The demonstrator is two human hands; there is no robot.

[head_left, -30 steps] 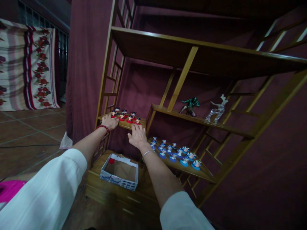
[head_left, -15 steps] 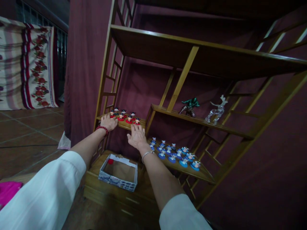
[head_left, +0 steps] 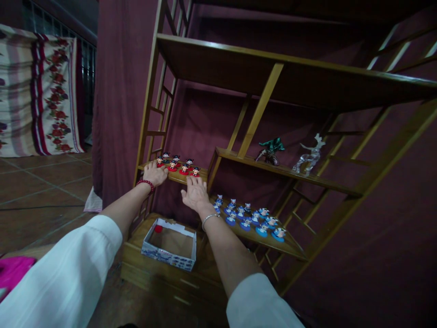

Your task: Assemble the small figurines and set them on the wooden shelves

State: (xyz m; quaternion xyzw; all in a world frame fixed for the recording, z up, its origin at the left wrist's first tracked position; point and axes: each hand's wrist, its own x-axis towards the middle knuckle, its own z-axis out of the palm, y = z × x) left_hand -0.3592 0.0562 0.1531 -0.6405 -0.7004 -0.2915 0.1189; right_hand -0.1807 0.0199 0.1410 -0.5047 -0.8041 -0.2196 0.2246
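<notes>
My left hand point(head_left: 155, 174), a red bead bracelet at its wrist, reaches to the front edge of the small left shelf point(head_left: 178, 178). Its fingertips are close to a red-based figurine point(head_left: 160, 161) at the left end; whether they touch is unclear. With fingers stretched and thumb apart, my right hand point(head_left: 195, 195) lies at the same shelf's front edge, just before another red-based figurine point(head_left: 195, 171). Several such figurines with black headwear stand upright in rows between and behind the hands. Both hands look open, and I see nothing held in either.
Below, an open cardboard box point(head_left: 169, 262) with a red piece point(head_left: 158, 229) inside sits on the cabinet. Several blue-based figurines point(head_left: 246, 223) fill the lower right shelf. Above them stand a green-caped figure point(head_left: 271, 150) and a clear deer point(head_left: 309, 157). An upright post point(head_left: 261, 111) divides the shelves.
Both hands stay at the shelf edge, almost still. The view shifts very slightly; the figurines keep their places.
</notes>
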